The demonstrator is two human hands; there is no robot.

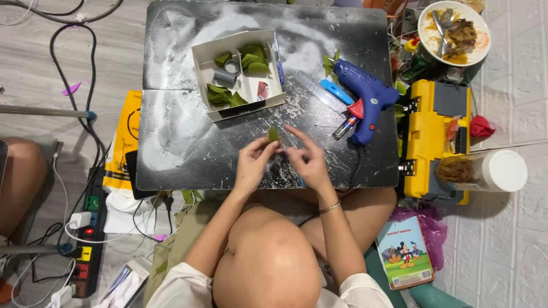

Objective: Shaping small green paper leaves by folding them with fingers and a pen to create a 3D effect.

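Left hand (254,162) and right hand (305,159) pinching green leaf (274,135) together, white box (201,57) at eleven o'clock, yellow bag (123,142) at nine.

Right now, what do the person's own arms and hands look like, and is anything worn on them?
Both forearms are bare. The left hand has no ring, watch or glove that shows. The right hand is also ungloved, with a thin silver bracelet at the wrist. Short pale cream sleeves cover the upper arms.
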